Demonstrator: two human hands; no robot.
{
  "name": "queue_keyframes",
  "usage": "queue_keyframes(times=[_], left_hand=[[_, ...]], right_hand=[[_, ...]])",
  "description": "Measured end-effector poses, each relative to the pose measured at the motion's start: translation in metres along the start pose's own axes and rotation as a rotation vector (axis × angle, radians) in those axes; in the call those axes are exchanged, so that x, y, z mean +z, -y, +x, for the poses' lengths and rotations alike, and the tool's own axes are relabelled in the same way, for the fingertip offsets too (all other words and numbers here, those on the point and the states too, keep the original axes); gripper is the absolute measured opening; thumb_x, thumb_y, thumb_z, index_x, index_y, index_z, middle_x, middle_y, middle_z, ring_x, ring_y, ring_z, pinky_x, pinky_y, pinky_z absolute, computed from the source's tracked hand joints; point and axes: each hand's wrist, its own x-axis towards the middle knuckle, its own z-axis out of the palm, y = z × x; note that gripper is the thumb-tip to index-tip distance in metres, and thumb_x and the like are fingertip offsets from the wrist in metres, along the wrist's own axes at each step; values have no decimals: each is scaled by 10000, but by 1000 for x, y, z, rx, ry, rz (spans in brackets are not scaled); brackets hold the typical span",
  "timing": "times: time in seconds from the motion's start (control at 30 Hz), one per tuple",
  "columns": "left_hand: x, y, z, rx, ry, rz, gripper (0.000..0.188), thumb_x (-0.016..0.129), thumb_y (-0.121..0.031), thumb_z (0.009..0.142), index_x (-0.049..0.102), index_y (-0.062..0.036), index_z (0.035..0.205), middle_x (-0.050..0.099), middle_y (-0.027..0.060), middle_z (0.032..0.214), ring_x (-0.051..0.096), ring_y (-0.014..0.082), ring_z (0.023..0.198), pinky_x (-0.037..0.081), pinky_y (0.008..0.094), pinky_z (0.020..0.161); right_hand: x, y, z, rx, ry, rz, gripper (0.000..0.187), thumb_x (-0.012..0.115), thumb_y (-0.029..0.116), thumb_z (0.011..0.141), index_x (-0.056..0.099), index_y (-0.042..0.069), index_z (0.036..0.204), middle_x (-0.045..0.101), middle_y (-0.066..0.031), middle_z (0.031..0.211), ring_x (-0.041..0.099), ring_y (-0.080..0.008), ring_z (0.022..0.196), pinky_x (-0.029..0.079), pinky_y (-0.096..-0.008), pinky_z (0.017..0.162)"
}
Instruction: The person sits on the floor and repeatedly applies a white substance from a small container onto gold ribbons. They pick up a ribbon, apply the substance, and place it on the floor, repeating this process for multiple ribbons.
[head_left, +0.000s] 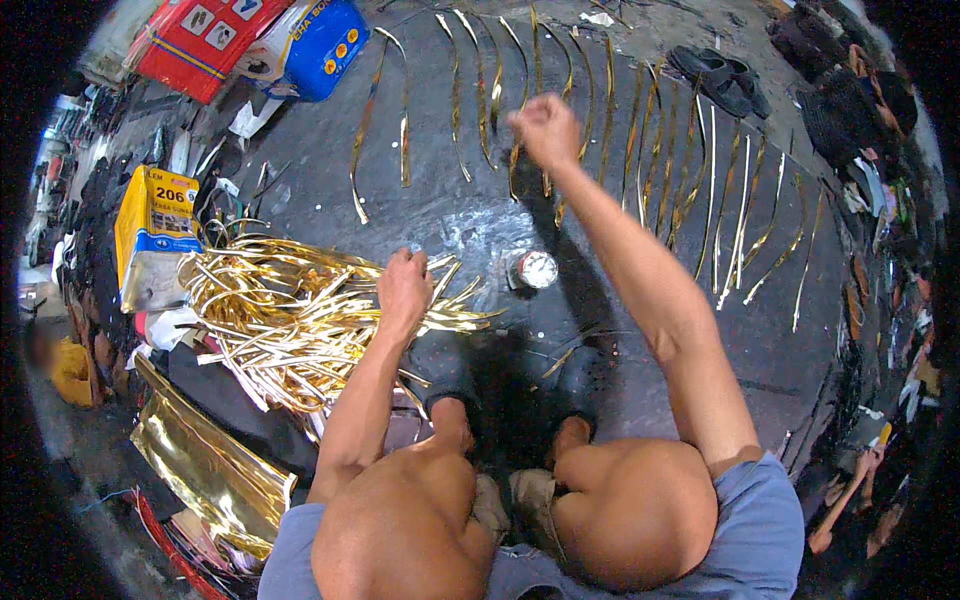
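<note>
My left hand (405, 288) is closed, its fingers curled at the right end of a heap of shiny gold strips (290, 300); what lies between them is hidden. Farther off, my right hand (547, 132) is raised with its fingers pinched together, over a row of gold strips (655, 150) laid side by side on the dark board (460, 215). A strip shows just below its fingertips, but I cannot tell whether they hold it. Between my hands stands a small open tin (534, 270), its top smeared whitish.
A yellow-and-blue can (160, 235) stands left of the heap. Red (210, 45) and blue (315, 55) boxes sit at the far left. A gold sheet (205, 465) lies by my left knee. Dark sandals (720, 80) rest at the far right. Another person's hand (868, 462) shows at right.
</note>
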Motion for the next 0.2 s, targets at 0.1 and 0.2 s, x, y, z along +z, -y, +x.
queue_keyframes(times=[0.1, 0.2], left_hand=[[5, 13, -3, 23, -20, 57, 146, 714, -146, 847, 679, -49, 951, 627, 162, 979, 656, 361, 970, 549, 492, 794], [7, 14, -6, 71, -26, 67, 148, 718, -156, 852, 678, -55, 954, 623, 158, 969, 658, 356, 963, 551, 485, 788]], right_hand=[[-2, -29, -57, 148, 79, -91, 233, 775, 205, 870, 661, 37, 985, 759, -122, 868, 732, -169, 787, 570, -333, 728], [-54, -44, -95, 169, 441, -42, 332, 791, 269, 846, 694, 28, 1053, 744, -225, 1051, 731, -345, 999, 533, -465, 935]])
